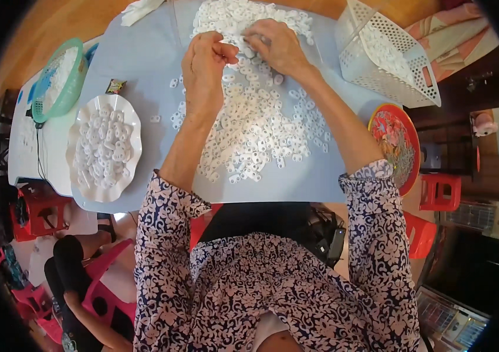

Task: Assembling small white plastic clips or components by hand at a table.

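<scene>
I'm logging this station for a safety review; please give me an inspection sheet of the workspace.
Surface: pale blue table.
Work things: small white pieces, spread and heaped.
Clutter: scalloped white dish of pieces, left; small dark packet beyond it; perforated white basket, right.
Hands: left hand above the pieces, right hand at the heap; grips unclear.
Cables: dark cord near the green basket, left.
Surroundings: red stool, right; another person, lower left.

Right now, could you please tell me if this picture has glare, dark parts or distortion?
Head view: a bright patch washes out detail on the white pieces in the middle of the table; head view: the corners fall to black; head view: the white basket looks skewed toward the right rim, likely from the fisheye lens.
</scene>
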A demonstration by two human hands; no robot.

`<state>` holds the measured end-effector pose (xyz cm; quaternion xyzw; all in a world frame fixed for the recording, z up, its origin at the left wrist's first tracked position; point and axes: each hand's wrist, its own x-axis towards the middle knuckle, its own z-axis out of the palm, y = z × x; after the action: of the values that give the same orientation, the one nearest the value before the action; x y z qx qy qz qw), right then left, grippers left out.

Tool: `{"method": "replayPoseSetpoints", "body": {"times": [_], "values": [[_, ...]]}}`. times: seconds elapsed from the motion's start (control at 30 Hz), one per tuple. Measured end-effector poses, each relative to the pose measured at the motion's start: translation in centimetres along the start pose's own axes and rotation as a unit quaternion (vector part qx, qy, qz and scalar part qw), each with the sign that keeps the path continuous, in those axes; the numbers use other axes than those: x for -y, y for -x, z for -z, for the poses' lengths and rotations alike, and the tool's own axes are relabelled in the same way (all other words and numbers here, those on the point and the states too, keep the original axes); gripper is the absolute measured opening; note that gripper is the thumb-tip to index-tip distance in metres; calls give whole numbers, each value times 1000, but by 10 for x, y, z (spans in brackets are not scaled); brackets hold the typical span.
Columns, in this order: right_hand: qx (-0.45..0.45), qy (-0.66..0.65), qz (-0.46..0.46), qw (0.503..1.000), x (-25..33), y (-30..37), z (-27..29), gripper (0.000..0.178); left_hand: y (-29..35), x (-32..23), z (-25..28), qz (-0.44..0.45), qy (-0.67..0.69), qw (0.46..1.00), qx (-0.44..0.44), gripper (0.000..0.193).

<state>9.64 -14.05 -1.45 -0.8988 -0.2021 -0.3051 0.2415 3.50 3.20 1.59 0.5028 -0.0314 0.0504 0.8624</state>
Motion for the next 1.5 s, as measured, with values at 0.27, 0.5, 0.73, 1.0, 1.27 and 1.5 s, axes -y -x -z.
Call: {"method": "replayPoseSetpoints", "body": {"times": [0.27,0.5,0.73,1.0,1.27,1.5], "values": [[43,-57,33,997,21,27,42,8,-2,11,2,23,-49,998,27,32],[41,-12,33,999,18,58,64,8,3,17,4,61,-167,979,97,34],[150,-80,9,985,35,66,76,13,4,13,8,39,-229,968,91,36],[141,-116,-90,979,41,59,73,19,10,10,-1,-1,-229,970,88,32],[224,-42,-15,974,42,44,63,14,10,13,1,2,-229,964,133,33],[308,8,2,951,48,27,67,13,16,12,-6,-11,-237,963,131,33]]}}
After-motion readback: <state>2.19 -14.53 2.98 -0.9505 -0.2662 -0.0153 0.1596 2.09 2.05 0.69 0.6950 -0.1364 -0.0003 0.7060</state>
